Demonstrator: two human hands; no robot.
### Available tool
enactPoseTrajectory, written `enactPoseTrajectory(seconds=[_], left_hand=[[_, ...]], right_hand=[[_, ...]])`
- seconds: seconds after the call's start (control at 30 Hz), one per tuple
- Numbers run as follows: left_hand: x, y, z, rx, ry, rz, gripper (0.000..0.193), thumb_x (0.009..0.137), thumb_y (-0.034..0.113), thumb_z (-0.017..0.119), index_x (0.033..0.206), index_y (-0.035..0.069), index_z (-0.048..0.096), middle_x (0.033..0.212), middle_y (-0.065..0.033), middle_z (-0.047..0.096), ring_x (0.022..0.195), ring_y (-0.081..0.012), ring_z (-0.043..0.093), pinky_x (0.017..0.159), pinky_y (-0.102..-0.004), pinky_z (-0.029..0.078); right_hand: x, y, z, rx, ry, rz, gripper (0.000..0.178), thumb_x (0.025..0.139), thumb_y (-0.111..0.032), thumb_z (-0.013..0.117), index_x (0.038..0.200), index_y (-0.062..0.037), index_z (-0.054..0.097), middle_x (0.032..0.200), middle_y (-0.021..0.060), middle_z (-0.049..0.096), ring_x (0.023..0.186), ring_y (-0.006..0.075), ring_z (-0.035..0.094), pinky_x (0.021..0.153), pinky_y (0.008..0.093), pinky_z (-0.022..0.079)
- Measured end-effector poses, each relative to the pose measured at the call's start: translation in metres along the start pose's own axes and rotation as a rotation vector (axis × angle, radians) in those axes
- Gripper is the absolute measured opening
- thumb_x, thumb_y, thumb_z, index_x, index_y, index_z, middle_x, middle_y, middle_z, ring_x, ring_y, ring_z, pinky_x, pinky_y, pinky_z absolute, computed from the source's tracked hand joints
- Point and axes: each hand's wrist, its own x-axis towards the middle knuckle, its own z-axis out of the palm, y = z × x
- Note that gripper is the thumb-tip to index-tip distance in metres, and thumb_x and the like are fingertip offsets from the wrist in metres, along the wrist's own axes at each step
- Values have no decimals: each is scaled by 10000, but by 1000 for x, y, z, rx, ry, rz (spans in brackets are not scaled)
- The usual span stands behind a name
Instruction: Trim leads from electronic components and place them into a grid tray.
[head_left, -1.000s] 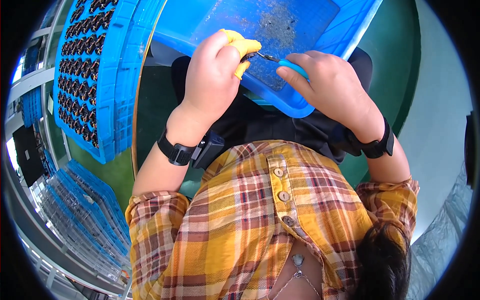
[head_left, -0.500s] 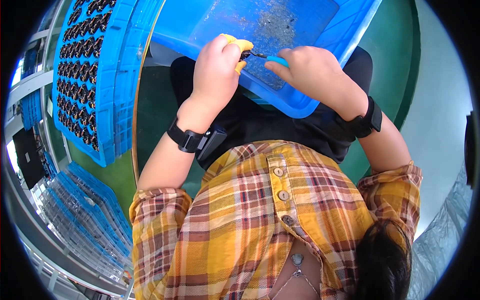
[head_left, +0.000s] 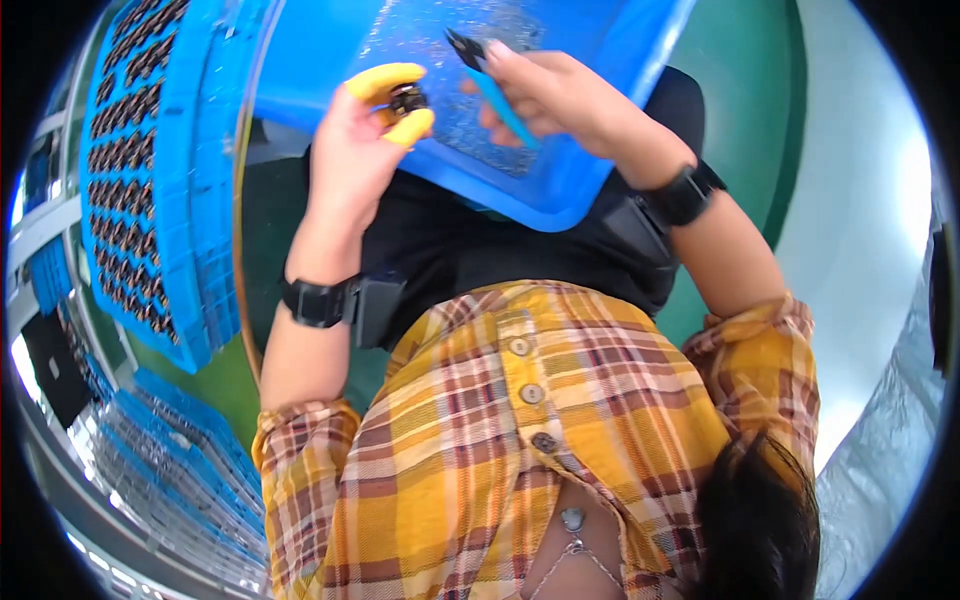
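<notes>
Head view. Left hand (head_left: 352,148): thumb and finger curled into a C, yellow finger cots (head_left: 386,79) on the digits, pinching a small dark component (head_left: 407,98) between them. The component sits at the fingertips, above the near left part of a blue plastic bin (head_left: 545,208); its fine detail is too small to make out.

Right hand (head_left: 565,98): closed around blue-handled cutters (head_left: 500,108), thumb laid along the upper part near the pivot. Black jaws point up and to the left, well apart from the component; their gap cannot be read with certainty. Some blur on these fingers.

Bin: small bright clippings (head_left: 430,48) scattered over its bottom, beneath both hands. Its near corner overlaps the black trousers (head_left: 450,250) in view; contact with the lap cannot be told.

To the left: blue tray (head_left: 200,250) carrying rows of small dark parts (head_left: 122,156). Below it, a stack of blue and clear trays (head_left: 180,455), distorted toward the rim.

Both wrists carry black straps, left (head_left: 318,303) and right (head_left: 685,195). Plaid shirt (head_left: 450,400), mainly yellow and brown, fills the lower middle.
</notes>
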Motion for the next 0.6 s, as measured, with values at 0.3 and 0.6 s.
enactPoseTrajectory(seconds=[0.3, 0.6], left_hand=[[-2, 23, 13, -94, -4, -123, 388, 824, -22, 686, 1171, 39, 525, 971, -94, 606, 774, -147, 627, 617, -226, 485], [-10, 28, 9, -369, -27, 3, 370, 831, -57, 643, 1175, 35, 540, 977, -91, 619, 786, -157, 634, 673, -244, 524]], right_hand=[[21, -16, -11, 635, -70, 151, 583, 950, -585, 372, 1127, -62, 559, 946, 96, 599, 864, 230, 584, 783, 360, 507], [-4, -24, 4, 112, 81, -114, 559, 967, -492, 448, 1134, 14, 618, 863, 60, 638, 754, 146, 607, 724, 288, 489]])
